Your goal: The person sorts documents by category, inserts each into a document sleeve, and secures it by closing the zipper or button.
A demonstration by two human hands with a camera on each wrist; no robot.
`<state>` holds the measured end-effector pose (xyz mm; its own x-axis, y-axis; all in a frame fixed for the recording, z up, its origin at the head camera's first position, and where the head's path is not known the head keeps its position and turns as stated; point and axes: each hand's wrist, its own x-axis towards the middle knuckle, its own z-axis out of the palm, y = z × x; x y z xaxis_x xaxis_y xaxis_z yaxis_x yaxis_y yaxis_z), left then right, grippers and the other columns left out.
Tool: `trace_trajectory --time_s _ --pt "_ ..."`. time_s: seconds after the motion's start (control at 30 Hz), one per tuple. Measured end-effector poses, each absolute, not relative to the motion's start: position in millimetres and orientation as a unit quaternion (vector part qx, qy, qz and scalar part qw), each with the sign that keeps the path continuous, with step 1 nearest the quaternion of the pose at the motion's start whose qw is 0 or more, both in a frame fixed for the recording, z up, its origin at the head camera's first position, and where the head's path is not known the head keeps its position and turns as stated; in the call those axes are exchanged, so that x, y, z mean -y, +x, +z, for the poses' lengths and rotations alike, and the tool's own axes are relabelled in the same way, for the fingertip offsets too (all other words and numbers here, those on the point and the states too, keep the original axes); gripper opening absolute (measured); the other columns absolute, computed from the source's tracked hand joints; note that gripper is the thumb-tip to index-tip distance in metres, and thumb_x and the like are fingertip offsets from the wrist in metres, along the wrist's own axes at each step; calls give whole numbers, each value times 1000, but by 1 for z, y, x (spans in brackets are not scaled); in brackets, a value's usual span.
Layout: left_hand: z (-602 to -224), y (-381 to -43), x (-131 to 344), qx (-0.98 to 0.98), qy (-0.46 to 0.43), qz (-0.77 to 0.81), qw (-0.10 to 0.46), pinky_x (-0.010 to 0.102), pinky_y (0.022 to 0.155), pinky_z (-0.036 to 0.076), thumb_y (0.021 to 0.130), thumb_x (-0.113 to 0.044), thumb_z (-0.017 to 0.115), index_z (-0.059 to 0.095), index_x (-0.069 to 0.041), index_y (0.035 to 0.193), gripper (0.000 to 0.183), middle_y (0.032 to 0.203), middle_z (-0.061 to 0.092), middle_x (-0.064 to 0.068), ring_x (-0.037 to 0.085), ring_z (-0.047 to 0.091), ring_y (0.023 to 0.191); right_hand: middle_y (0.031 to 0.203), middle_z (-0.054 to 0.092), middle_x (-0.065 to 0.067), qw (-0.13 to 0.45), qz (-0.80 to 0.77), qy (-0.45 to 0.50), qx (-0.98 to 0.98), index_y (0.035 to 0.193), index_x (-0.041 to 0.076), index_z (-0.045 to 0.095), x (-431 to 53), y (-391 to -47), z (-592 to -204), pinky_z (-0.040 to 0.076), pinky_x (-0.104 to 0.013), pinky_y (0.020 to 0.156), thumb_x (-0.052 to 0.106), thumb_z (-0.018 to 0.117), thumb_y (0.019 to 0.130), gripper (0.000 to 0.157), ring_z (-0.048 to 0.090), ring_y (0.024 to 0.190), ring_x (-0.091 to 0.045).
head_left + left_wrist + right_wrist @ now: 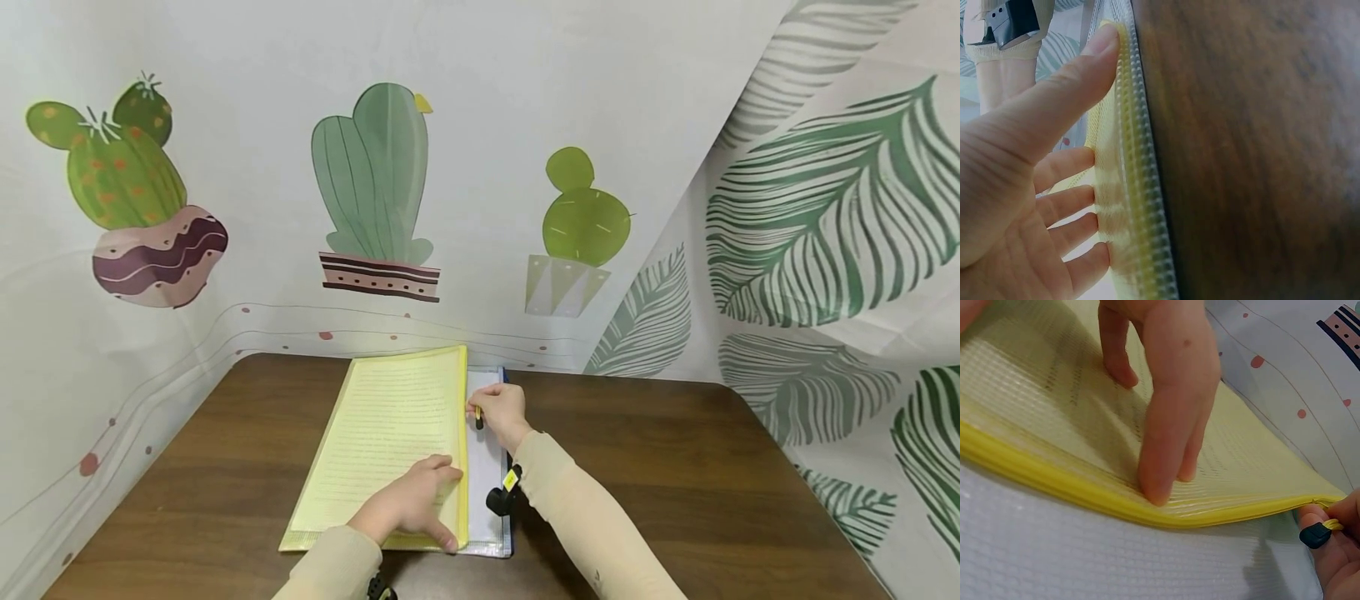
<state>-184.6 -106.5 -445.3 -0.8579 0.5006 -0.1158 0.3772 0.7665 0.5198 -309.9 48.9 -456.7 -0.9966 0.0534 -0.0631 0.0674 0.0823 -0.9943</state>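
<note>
A yellow mesh zip pouch (pixel 397 417) with a printed lined sheet inside lies on top of a whitish mesh pouch (pixel 483 492) with a blue edge. My left hand (pixel 416 498) rests on the yellow pouch near its lower right corner, fingers spread and thumb at the bottom edge. At the upper right, my right hand (pixel 502 410) pinches the zipper pull, whose dark tip (pixel 1316 535) hangs out below the fingers. The yellow zipper (pixel 1179 520) runs along the pouch's side up to that hand and looks closed along the visible stretch.
Both pouches lie on a brown wooden table (pixel 645 467), reaching close to its back edge. Behind it hangs a white cloth (pixel 487 75) printed with cacti and leaves. A small black camera (pixel 501 500) is strapped to my right wrist.
</note>
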Motion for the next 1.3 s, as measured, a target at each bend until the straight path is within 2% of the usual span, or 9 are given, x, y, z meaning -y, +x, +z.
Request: trace_trajectory --time_s 0.17,0.4,0.63,0.9,1.07,1.3 --pt "-447 -186 106 -933 232 245 126 55 106 34 49 -38 89 51 -1 131 98 145 37 24 42 36 132 71 70 -17 7 -684 42 -729 84 -7 68 -48 -313 -453 49 -19 52 -1 64 76 11 66 56 -15" --pt "-448 -186 106 -933 227 249 126 56 105 35 48 -38 89 51 -2 132 99 145 36 23 43 36 132 69 70 -14 7 -680 40 -732 88 -9 67 -46 -317 -451 49 -20 52 -2 64 77 14 66 57 -16" --pt "-449 -185 106 -934 226 247 122 56 104 36 48 -39 89 51 -3 132 99 146 36 22 43 37 131 71 70 -17 -15 -675 37 -736 83 -7 69 -45 -322 -451 44 -20 49 -1 65 78 8 64 55 -15" --pt "-449 -185 106 -935 232 240 120 54 104 37 48 -39 88 51 -3 132 98 146 36 22 41 37 131 74 70 -14 -17 -682 52 -729 92 -10 68 -44 -331 -450 55 -26 57 0 65 81 15 68 62 -17" --pt "-448 -184 106 -936 224 242 126 54 104 37 48 -39 88 51 -4 133 99 147 35 21 41 36 132 74 70 -14 -19 -687 51 -724 96 -11 66 -42 -336 -451 57 -27 60 0 64 82 18 69 65 -19" --pt "-446 -183 106 -937 229 234 120 54 105 36 48 -40 88 50 -3 133 100 146 36 22 41 36 132 75 70 -14 -28 -676 49 -735 90 -7 69 -41 -342 -452 57 -30 63 2 65 82 12 69 65 -19"
